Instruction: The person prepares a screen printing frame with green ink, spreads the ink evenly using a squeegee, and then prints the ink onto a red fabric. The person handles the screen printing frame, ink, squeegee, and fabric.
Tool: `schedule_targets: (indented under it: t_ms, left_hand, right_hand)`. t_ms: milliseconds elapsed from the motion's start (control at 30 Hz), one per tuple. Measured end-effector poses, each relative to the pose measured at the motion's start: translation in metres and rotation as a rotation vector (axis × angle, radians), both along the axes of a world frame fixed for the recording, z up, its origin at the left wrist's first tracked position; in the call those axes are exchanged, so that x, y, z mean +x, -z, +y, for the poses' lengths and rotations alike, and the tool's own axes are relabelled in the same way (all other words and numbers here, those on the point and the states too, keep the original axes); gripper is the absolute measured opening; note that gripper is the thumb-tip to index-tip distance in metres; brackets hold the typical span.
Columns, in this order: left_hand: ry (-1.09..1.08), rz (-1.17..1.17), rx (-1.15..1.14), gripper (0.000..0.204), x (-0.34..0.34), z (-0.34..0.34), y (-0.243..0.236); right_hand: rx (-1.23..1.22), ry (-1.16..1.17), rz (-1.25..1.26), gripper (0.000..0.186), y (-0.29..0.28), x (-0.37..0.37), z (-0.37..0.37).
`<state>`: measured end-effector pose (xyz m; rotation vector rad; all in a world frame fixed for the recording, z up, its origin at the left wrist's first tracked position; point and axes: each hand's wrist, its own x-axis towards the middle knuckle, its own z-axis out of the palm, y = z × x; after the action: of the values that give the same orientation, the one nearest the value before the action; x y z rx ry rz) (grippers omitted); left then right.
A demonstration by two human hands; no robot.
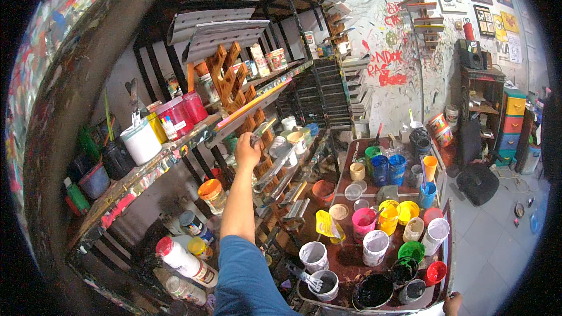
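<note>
My left hand [248, 151] reaches up to a notched wooden rack [225, 76] on the left, its fingers closed around the end of a squeegee [264, 129]. Below it, more squeegees [275, 165] rest slanted in the rack's lower slots. Just above the hand lies a long squeegee with a pink and yellow edge [252, 104]. At the lower right, my right hand [452, 303] is partly cut off by the frame. It looks curled beside the edge of a dark red table [345, 246]; whatever it holds is hidden.
Paint cups crowd the table, among them a white one with a brush [323, 284], a black bucket [374, 291] and a yellow one [388, 217]. Paint tubs [140, 141] line the shelf at left. A black chair [479, 184] stands on the tiled floor.
</note>
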<state>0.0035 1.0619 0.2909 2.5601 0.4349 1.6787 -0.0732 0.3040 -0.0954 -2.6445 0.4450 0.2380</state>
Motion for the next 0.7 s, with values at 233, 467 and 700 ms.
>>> schedule_targets:
  t_ms: [233,467,700]
  left_hand:
    - [-0.056,0.137,-0.044,0.046,-0.015,0.019,-0.008]
    - [0.204,-0.271,-0.079,0.026,-0.054,-0.020,0.017]
    - [0.370,-0.338,-0.118,0.012,-0.120,-0.071,0.152]
  right_hand:
    - [0.158,0.084,-0.262,0.036,0.074,0.015,-0.012]
    - [0.086,-0.075,-0.269,0.027,0.103,0.016,-0.059]
    - [0.211,0.013,-0.042,0.023,0.044,0.017,-0.021]
